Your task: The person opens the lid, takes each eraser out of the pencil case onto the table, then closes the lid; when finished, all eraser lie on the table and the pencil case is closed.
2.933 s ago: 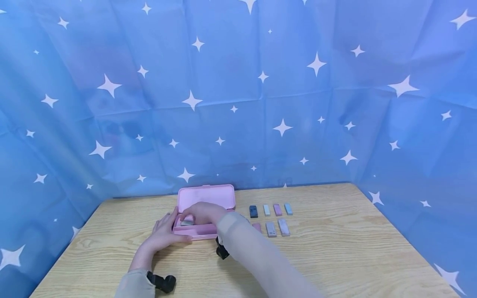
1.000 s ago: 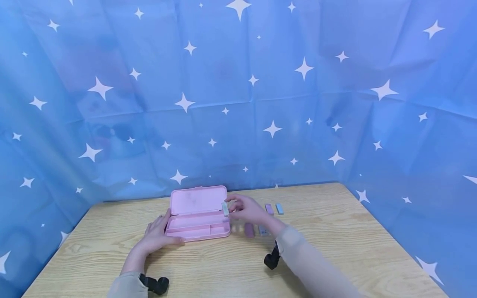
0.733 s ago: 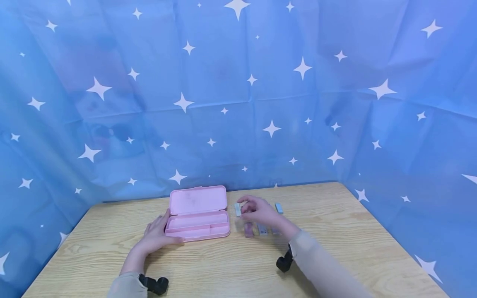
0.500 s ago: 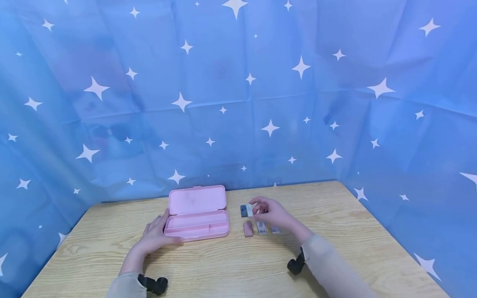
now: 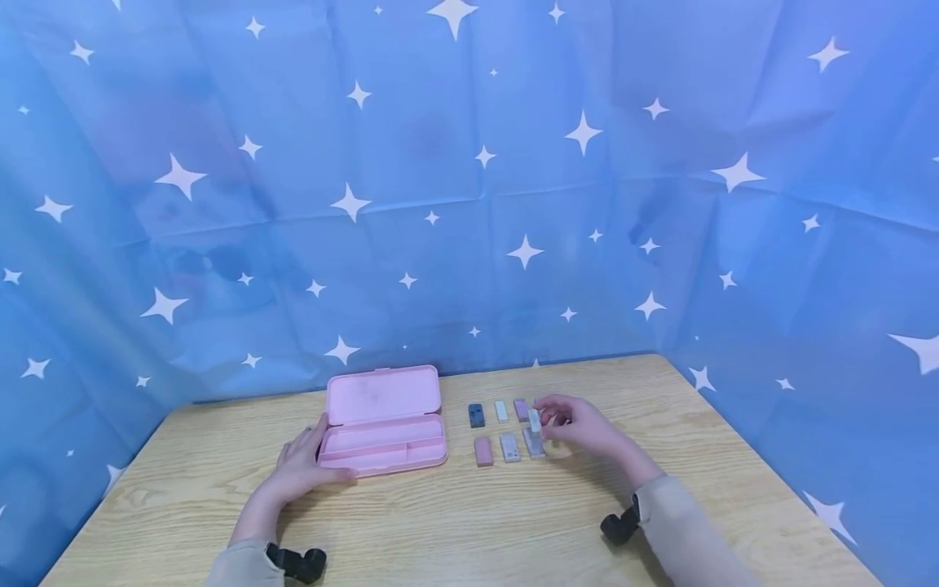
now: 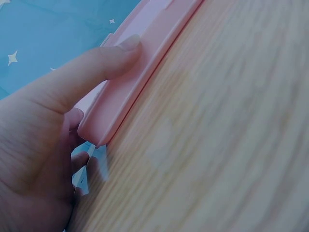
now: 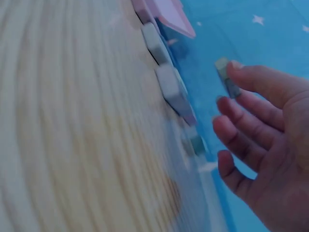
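Note:
My right hand point(image 5: 579, 424) pinches a small pale green eraser point(image 7: 227, 77) between thumb and fingertips, raised above the right end of the eraser rows. Below it lie a pale grey-lilac eraser point(image 5: 533, 443) and a purple one point(image 5: 521, 409). A blue eraser point(image 7: 197, 145) shows low in the right wrist view, mostly hidden by my hand in the head view. At left, my left hand point(image 5: 297, 469) holds the left end of an open pink pencil case point(image 5: 381, 470). Its thumb point(image 6: 116, 63) lies on the front wall, its fingers around the end. The case's compartments are bare.
Further erasers lie in two short rows on the wooden table point(image 5: 440, 530): dark blue point(image 5: 476, 415), whitish point(image 5: 501, 410), pink point(image 5: 482, 451) and grey point(image 5: 509, 447). A blue star-patterned curtain point(image 5: 411, 244) hangs behind and along the sides.
My right hand has lifted the pale green eraser out of the pencil case and carried it right, past the other erasers. My left hand stays at the case; the head view has shifted slightly.

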